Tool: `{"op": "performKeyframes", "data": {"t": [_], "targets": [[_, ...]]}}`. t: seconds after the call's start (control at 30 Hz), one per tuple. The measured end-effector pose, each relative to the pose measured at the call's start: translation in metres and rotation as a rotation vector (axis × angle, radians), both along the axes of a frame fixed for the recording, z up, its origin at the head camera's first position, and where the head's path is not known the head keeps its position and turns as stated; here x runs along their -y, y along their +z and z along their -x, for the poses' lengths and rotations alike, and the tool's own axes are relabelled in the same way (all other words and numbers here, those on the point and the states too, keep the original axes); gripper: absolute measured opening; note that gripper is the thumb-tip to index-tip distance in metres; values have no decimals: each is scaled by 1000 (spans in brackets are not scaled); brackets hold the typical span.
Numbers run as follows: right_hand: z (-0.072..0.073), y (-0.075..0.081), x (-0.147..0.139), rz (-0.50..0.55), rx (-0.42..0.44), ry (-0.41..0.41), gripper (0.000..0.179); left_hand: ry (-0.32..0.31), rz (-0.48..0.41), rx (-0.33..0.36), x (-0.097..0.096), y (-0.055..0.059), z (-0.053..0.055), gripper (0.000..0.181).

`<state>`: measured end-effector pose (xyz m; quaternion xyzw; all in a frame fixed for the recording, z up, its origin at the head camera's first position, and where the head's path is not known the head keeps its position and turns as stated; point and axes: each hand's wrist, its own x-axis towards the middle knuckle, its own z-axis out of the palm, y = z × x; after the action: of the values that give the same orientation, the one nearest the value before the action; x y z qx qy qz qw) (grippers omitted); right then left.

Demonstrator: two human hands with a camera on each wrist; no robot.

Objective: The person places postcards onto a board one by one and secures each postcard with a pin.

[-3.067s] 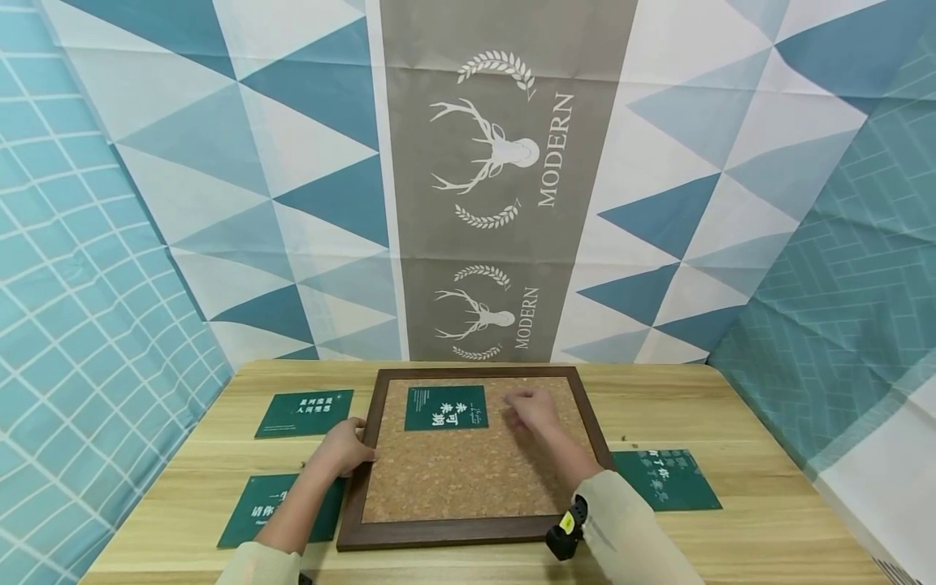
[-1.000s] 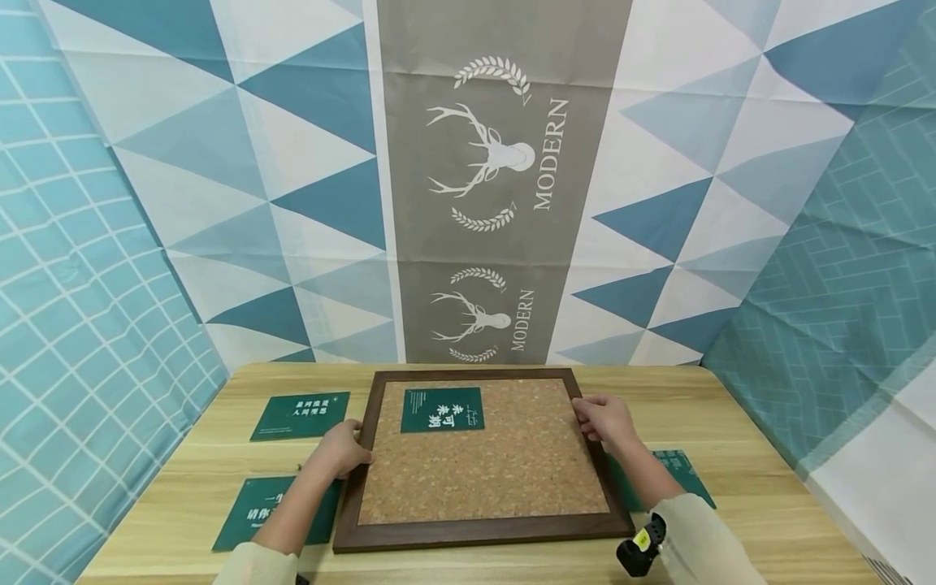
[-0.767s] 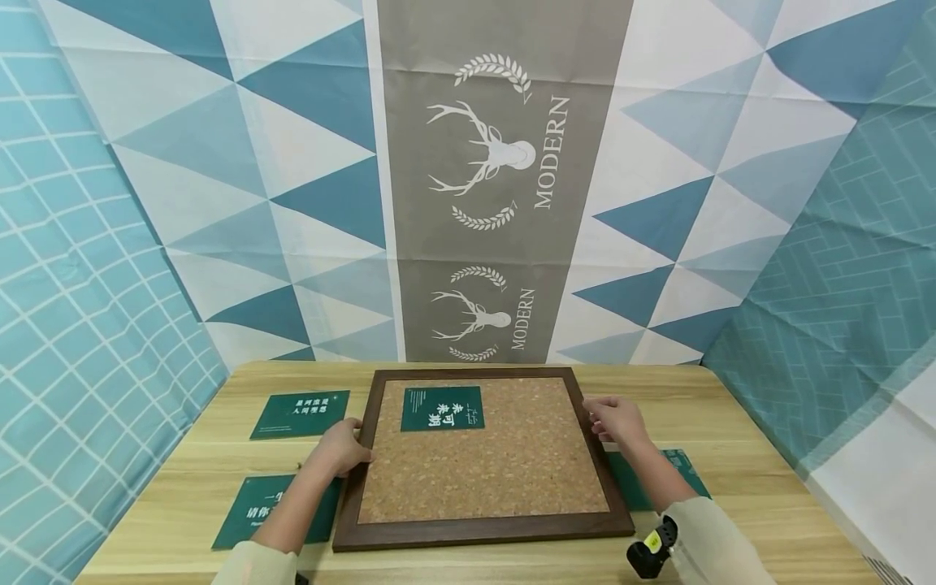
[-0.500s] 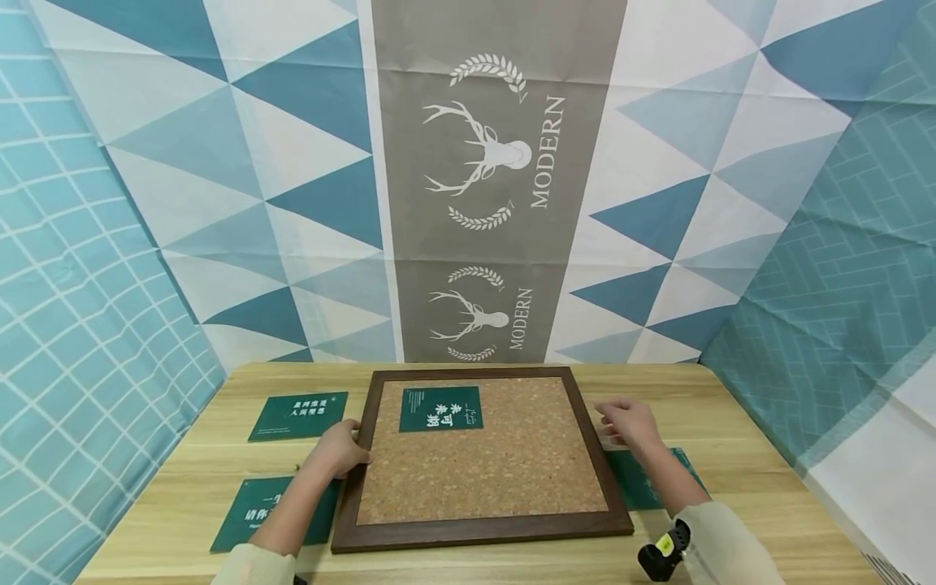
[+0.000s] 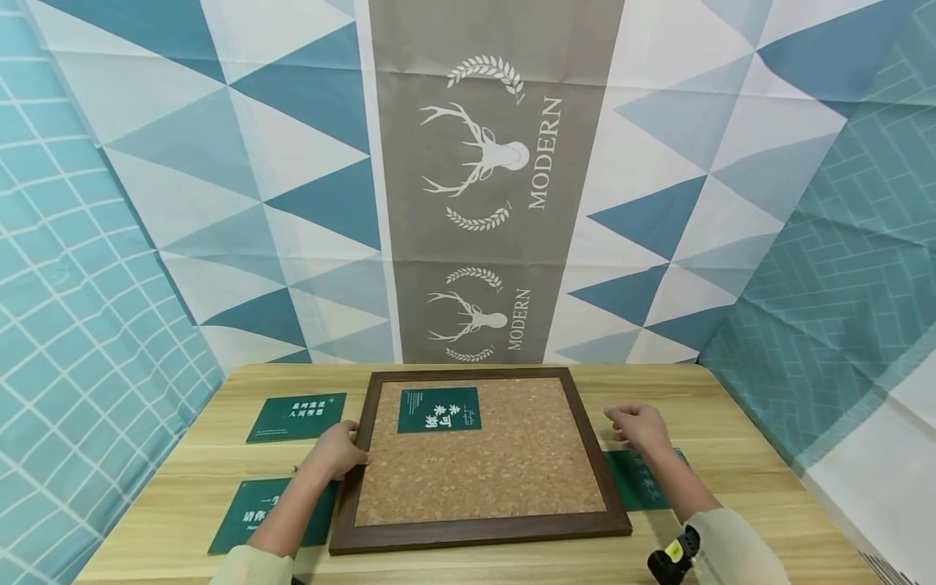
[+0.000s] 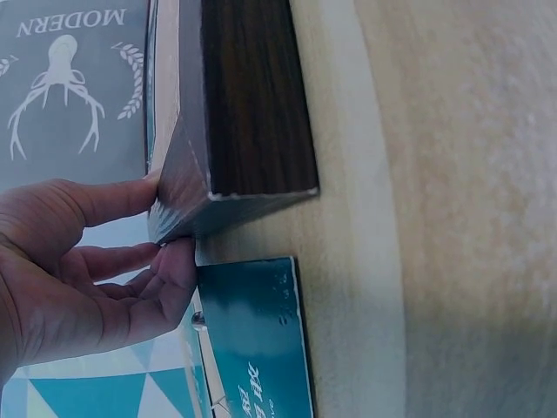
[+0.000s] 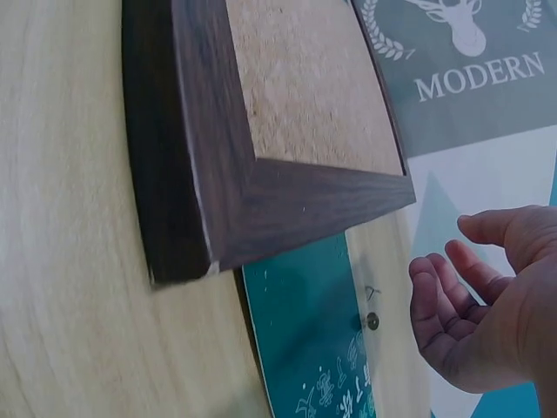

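Note:
A framed cork board with a dark brown wooden rim lies flat on the table. One green card with white lettering rests on the cork near its upper left corner. My left hand holds the left side of the frame; in the left wrist view the thumb is on the top face and the fingers lie against the outer side. Just off the frame's right side hovers my right hand, its fingers loosely bent and nothing visible between them. Under its forearm lies another green card, partly hidden.
Two more green cards lie left of the board, the upper card and the lower card, which the left forearm partly covers. A small round metal piece sits beside the right card. A patterned cloth hangs behind the wooden table.
My right hand has moved from over the cork, across the frame's right side, to the table beyond it. The left hand has stayed on the frame, and the cards lie as before.

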<state>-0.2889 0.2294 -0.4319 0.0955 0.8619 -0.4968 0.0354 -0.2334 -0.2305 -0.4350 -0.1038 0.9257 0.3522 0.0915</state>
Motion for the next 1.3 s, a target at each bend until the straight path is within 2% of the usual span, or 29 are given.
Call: {"op": "performKeyframes", "data": {"t": [0.2,0.37,1.03,1.3], "targets": [[-4,1,-6,-33,-7,19,42,-5,-6,-11,-1,2,-2,65],[-6,0,-14,-100,-25,29,42,-7,-2,-17,-1,2,-3,64],[-4,-15,-34,-225,50,46,36,-22,-1,-21,-1,2,-3,64],[-7,-17,-35,-264,73,47,35,-5,-3,-12,-2,2,-3,64]]}}
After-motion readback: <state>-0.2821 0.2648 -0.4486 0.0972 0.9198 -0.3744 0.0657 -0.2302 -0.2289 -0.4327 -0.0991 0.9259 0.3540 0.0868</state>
